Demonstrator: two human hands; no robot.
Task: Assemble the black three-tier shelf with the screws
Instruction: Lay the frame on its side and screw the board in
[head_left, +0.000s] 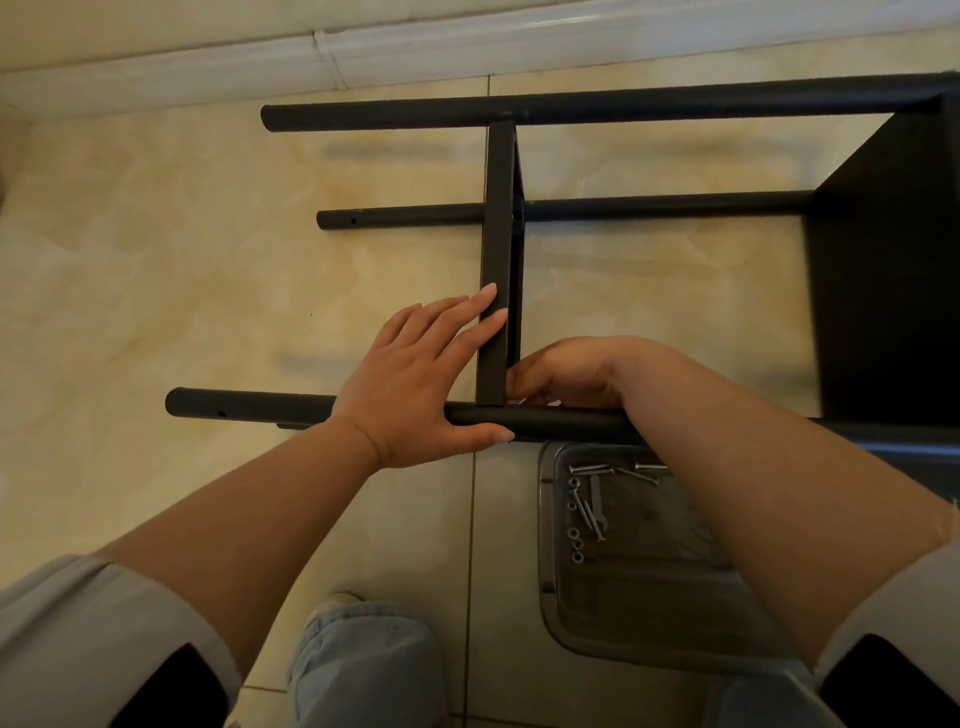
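Sideways shelf frame, both hands at the middle tier

Mostly built, black shelf (597, 208) lies on its side on tiled floor (182, 260). Left hand (415, 384): fingers straight against middle panel (496, 260), thumb under near pole (545, 423). Right hand (566, 371) curled behind panel; grasp unclear. Clear tray (649, 613) beside near pole holds screws (589, 512).

Lying sideways on the floor (156, 260): shelf frame (571, 106), against the far wall; tray (550, 597) with screws (587, 512) sitting nearer, just before its near pole (561, 422).
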